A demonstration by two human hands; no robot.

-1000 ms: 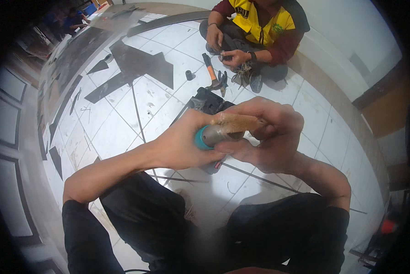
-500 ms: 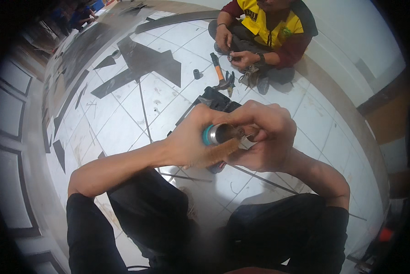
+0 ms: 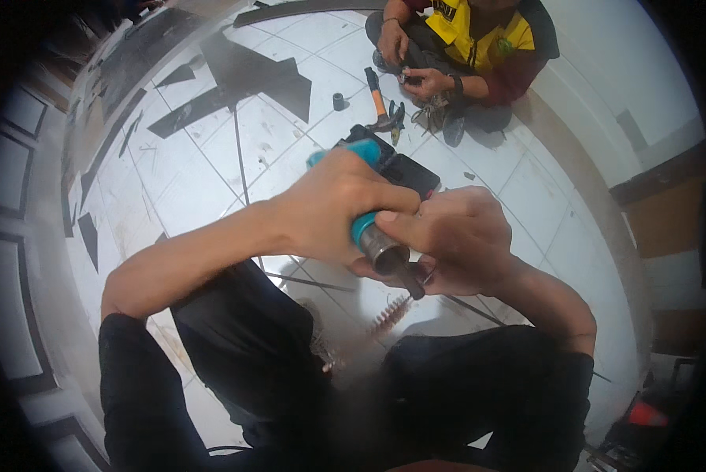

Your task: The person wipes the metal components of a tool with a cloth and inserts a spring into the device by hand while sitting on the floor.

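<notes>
My left hand [image 3: 333, 200] is closed around a teal tool [image 3: 361, 151], whose body shows beyond the knuckles. Its bare metal tube end [image 3: 386, 256] points down toward me, with a round open mouth. My right hand [image 3: 463, 244] is closed beside it, thumb against the tube near the teal collar. At the mouth, its fingers pinch a short dark piece [image 3: 410, 281]. Below that piece a brownish ridged strip [image 3: 391, 316], like a coil or brush, hangs slanting toward my lap and is blurred at its lower end. How it joins the dark piece is not clear.
An open black tool case [image 3: 408, 175] lies beyond my hands. Past it are an orange-handled hammer [image 3: 378, 102], pliers [image 3: 397, 124] and a small dark cylinder [image 3: 338, 101]. A person in a yellow vest [image 3: 467, 43] sits at far right. Dark flat offcuts [image 3: 251, 82] cover tiles at left.
Both hands have turned, so the metal tube now points down toward me. The brownish strip, earlier level across the tube's mouth, now hangs below it. More of the teal body shows.
</notes>
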